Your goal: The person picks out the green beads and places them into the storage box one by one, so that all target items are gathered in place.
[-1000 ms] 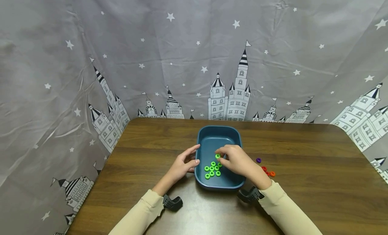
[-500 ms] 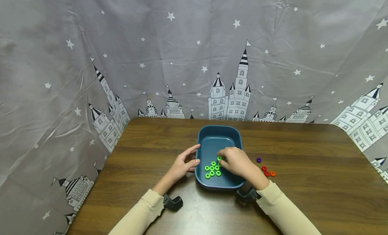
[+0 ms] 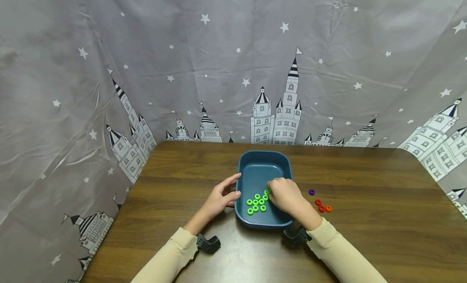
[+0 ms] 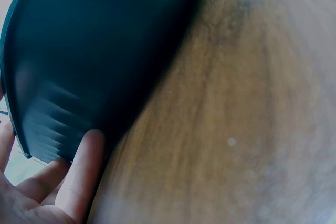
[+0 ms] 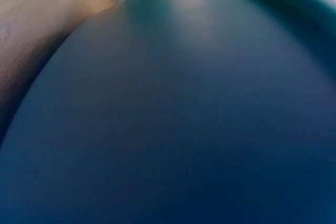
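Observation:
In the head view, my left hand (image 3: pixel 220 198) rests against the left side of a blue tray (image 3: pixel 263 155), thumb and index fingertip at its rim. Extended fingers (image 4: pixel 86 169) lie along the tray's outer wall in the left wrist view. Reaching over the tray's right side, my right hand (image 3: pixel 286 196) has its fingertips down on a green ring-shaped bead (image 3: pixel 266 192), which they partly hide. Several more green beads (image 3: pixel 255 202) form a cluster in the tray's front half. The right wrist view is mostly filled by the tray's outer wall (image 5: pixel 173 108).
To the right of the tray, a purple bead (image 3: pixel 311 192), two red beads (image 3: pixel 318 202) and an orange bead (image 3: pixel 328 209) lie on the wooden table (image 3: pixel 375 202). Behind the table hangs a grey curtain (image 3: pixel 219 52) printed with castles and stars.
My right hand has shifted slightly right and lowered the pinched green bead to the upper right end of the cluster. The left hand has stayed at the tray's side.

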`<state>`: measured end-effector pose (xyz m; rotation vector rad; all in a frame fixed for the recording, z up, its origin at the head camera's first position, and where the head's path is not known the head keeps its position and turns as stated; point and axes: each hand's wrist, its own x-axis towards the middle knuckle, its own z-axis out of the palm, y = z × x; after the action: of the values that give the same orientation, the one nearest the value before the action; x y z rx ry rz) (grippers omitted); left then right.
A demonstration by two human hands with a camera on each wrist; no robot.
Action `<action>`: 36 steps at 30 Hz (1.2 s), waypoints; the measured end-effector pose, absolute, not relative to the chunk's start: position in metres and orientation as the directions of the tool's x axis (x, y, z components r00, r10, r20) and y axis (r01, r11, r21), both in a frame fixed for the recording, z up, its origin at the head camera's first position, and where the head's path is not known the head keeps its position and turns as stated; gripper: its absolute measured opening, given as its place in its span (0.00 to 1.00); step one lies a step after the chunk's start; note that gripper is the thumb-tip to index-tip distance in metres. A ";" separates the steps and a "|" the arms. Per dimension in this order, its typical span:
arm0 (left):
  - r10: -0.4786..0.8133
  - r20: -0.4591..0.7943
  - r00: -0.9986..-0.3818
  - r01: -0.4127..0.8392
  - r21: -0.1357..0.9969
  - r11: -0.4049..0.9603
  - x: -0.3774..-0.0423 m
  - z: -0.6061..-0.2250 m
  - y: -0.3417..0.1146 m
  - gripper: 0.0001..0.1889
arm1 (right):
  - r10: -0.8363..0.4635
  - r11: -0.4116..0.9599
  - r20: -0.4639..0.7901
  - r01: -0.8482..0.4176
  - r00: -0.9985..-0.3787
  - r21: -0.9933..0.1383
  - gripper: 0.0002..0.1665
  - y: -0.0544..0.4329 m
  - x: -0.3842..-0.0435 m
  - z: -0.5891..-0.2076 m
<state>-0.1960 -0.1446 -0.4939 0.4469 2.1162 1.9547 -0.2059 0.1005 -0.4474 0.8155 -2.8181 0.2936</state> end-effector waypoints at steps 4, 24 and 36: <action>0.369 0.043 -0.929 0.071 0.995 0.063 -0.197 -0.493 -0.144 0.34 | -0.498 0.835 0.243 -0.536 -0.832 -0.125 0.21 0.100 -0.206 -0.447; 0.366 0.039 -0.930 0.068 0.995 0.067 -0.196 -0.492 -0.144 0.33 | -0.517 0.839 0.195 -0.539 -0.833 -0.079 0.22 0.101 -0.206 -0.447; 0.370 0.042 -0.928 0.068 0.996 0.057 -0.195 -0.493 -0.144 0.34 | -0.515 0.834 0.215 -0.543 -0.830 -0.097 0.19 0.101 -0.205 -0.449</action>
<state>-0.1953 -0.1442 -0.4932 0.4473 2.1080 1.9641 -0.2053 0.1011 -0.4487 0.8253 -2.8345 0.2297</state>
